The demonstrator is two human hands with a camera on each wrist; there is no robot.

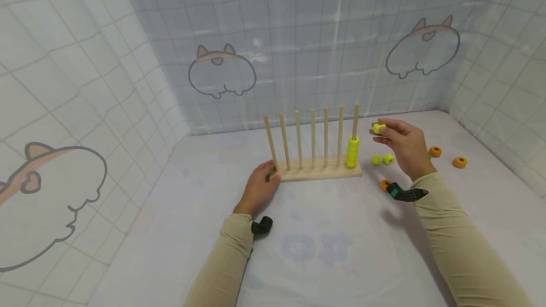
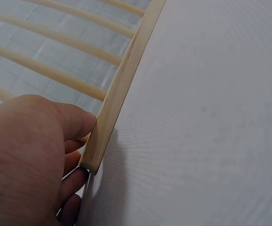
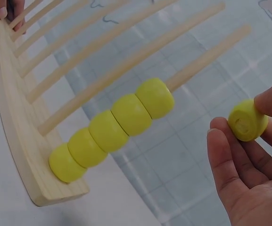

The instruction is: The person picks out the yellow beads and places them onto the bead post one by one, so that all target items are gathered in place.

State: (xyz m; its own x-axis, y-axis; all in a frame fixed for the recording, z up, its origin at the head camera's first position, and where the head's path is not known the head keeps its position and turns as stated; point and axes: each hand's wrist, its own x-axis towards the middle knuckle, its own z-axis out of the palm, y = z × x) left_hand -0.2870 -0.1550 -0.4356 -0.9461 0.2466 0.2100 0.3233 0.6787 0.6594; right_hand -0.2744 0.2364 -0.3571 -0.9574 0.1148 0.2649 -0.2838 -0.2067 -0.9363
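A wooden peg rack (image 1: 317,173) with a row of upright pegs stands on the table. My left hand (image 1: 258,187) grips the left end of its base, thumb on the front edge, as the left wrist view also shows. Several yellow beads (image 3: 108,131) are stacked on the rightmost peg (image 1: 355,121), whose top part is bare. Just right of that peg, my right hand (image 1: 405,148) pinches another yellow bead (image 3: 247,120) between thumb and fingers, above the table. The bead is apart from the peg, and its end face shows in the right wrist view.
Two loose yellow beads, a squarish one (image 1: 376,159) and a rounder one (image 1: 388,158), lie right of the rack. Orange beads (image 1: 459,162) lie farther right, and another orange bead (image 1: 385,184) sits beside the right wrist strap. A tile-patterned sheet (image 1: 298,60) rises behind the table.
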